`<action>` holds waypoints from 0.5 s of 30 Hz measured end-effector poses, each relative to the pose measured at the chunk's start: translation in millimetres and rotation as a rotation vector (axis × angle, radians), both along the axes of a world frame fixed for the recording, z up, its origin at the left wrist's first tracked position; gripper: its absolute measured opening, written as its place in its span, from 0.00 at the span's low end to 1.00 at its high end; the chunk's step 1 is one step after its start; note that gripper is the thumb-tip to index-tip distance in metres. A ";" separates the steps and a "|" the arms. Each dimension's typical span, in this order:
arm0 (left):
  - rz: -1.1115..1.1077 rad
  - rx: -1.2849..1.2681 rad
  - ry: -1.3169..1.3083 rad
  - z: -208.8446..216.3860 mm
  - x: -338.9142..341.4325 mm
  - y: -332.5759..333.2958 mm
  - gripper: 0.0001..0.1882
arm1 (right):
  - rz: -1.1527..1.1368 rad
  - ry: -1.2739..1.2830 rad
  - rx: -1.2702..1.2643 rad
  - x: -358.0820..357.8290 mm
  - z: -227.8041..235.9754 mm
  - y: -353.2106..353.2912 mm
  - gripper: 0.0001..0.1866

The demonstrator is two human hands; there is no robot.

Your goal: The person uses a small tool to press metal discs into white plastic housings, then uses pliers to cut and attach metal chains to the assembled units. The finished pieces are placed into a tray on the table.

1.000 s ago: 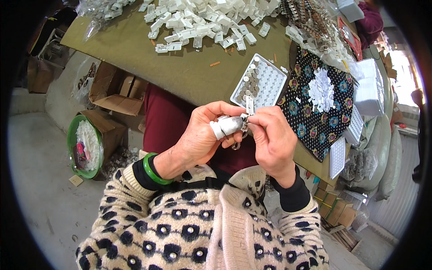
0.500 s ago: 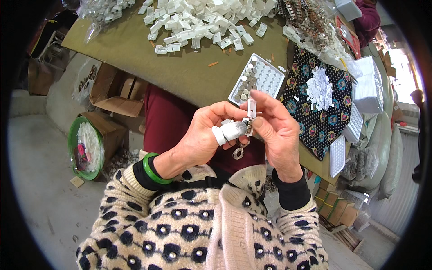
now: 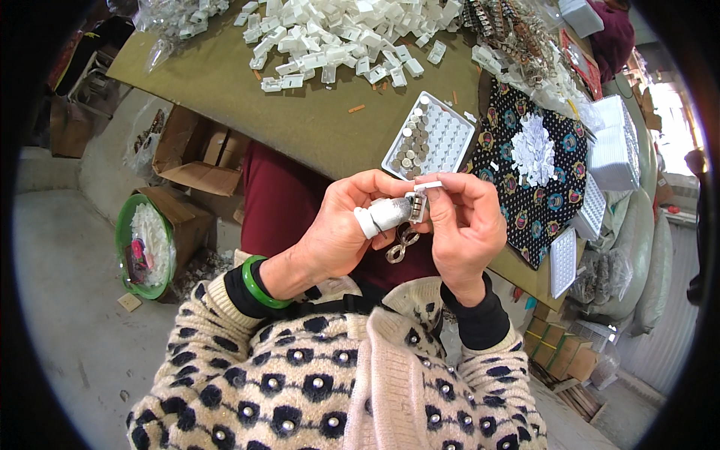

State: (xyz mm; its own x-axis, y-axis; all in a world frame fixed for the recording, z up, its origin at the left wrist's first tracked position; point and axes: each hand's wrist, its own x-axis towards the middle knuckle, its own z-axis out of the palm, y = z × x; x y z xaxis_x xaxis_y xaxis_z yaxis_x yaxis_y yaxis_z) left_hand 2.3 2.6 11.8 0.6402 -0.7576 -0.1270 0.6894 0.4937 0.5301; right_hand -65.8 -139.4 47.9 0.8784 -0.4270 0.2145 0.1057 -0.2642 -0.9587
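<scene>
Both hands meet over my lap at the table's near edge, holding one small white plastic case (image 3: 417, 208) with silvery button cells inside. My left hand (image 3: 330, 229) grips the case from the left, its thumb wrapped in white-grey tape. My right hand (image 3: 471, 232) pinches the right side, thumb and forefinger at the hinged white lid (image 3: 429, 184), which stands swung out from the body. Below the case hangs a looped, pale cord or wire (image 3: 403, 246). Just beyond the hands lies a white tray (image 3: 454, 127) with round hollows; loose button cells (image 3: 414, 142) gather along its left side.
White plastic cases (image 3: 337, 45) are heaped at the far side of the olive table (image 3: 225, 97). Right of the tray, a patterned black cloth (image 3: 517, 217) bears small white pieces (image 3: 534, 150). Stacked trays (image 3: 613, 142) stand at the right. A green basin (image 3: 124, 247) and cardboard box (image 3: 199, 178) sit lower left.
The lid stood upright away from me; now it is tipped over to the right, nearly level. My right fingers have folded down with it, and the hanging loop shows more.
</scene>
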 end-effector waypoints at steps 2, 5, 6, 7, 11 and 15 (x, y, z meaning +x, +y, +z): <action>0.046 0.032 -0.049 -0.5 -2.7 -0.9 0.07 | 0.012 -0.195 -0.278 7.8 -6.5 -0.8 0.09; 0.088 0.081 -0.067 -0.2 -5.1 -1.9 0.06 | 0.040 -0.430 -0.450 15.0 -12.6 -1.5 0.13; 0.093 0.047 -0.019 0.1 -4.9 -2.0 0.07 | 0.096 -0.418 -0.417 14.9 -12.2 -3.0 0.13; 0.098 0.012 0.029 0.4 -4.7 -2.0 0.08 | 0.150 -0.411 -0.391 13.7 -11.2 -4.7 0.14; -0.002 -0.055 0.128 0.7 -3.5 -2.5 0.06 | 0.213 -0.345 -0.433 6.6 -9.4 -4.3 0.15; 0.011 -0.028 0.206 -1.3 -8.2 -8.1 0.05 | 0.192 -0.423 -0.502 11.1 -18.9 -1.3 0.15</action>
State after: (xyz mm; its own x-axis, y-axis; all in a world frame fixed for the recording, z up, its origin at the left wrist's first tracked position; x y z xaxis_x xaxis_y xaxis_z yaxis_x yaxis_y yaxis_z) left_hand -6.0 -5.5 10.5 0.6109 -0.7560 -0.2349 0.7764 0.5141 0.3647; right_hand -54.7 -140.6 29.0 0.7256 -0.0308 0.6875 0.5339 -0.6051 -0.5906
